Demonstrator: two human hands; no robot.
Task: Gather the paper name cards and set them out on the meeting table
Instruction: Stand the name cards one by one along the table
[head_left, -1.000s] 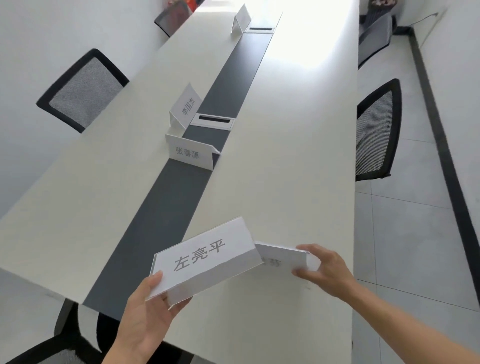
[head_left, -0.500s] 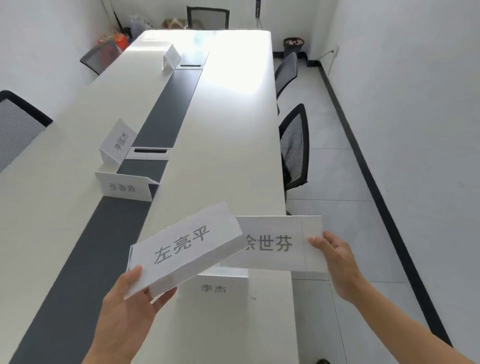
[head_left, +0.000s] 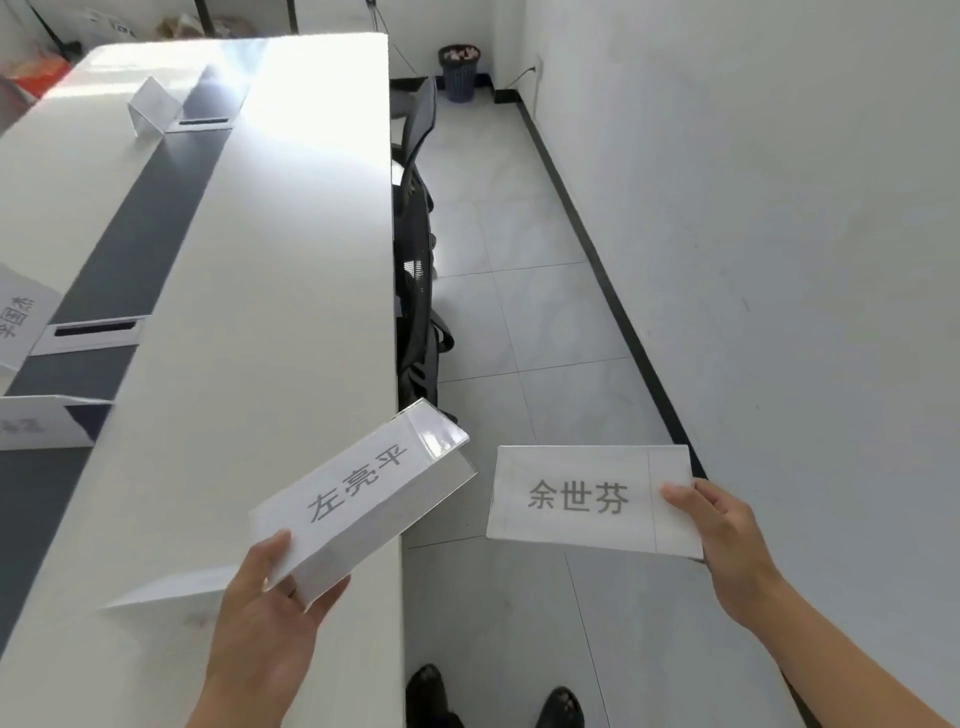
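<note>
So the left hand (head_left: 265, 618) is pinching one end of a folded tent card (head_left: 358, 493) reading 左亮平, thumb on top and fingers underneath, and the card pokes out over the right edge of the table (head_left: 291, 260). The right hand (head_left: 727, 540) has the other card (head_left: 592, 499), the flat one with 余世芬 on it, gripped by its right end, and that one is out past the table edge, over the floor (head_left: 519, 338). The two held cards sit side by side, not touching.

On the table there's another card (head_left: 176, 590) lying just left of the left hand, two more (head_left: 36, 426) (head_left: 21, 317) at the far left edge of the shot by the table's dark strip (head_left: 135, 234), and one (head_left: 153, 106) up at the far end. A chair (head_left: 415, 291) is tucked against the table's right side.
</note>
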